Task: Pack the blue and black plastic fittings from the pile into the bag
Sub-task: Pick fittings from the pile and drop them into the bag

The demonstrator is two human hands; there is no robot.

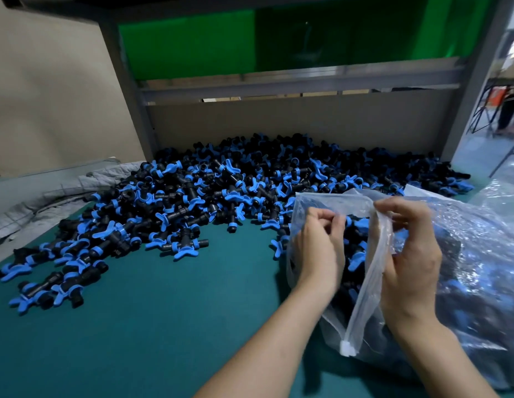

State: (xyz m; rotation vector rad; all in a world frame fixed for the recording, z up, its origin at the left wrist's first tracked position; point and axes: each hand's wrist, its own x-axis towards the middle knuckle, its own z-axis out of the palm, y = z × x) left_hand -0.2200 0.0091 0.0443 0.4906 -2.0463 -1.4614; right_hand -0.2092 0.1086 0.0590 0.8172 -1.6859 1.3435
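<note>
A big pile of blue and black plastic fittings (210,193) spreads across the far and left part of the teal table (169,320). At the right lies a clear plastic zip bag (480,268), filled with more fittings. My left hand (319,248) pinches the near lip of the bag's mouth with curled fingers. My right hand (408,248) pinches the opposite lip, and the zip strip (365,297) hangs down between the two hands to its white slider (347,348).
A grey quilted cloth (49,196) lies bunched at the table's left edge. A cardboard back wall (293,122) and grey metal frame posts (129,90) close the far side. More clear plastic (503,193) lies at the far right.
</note>
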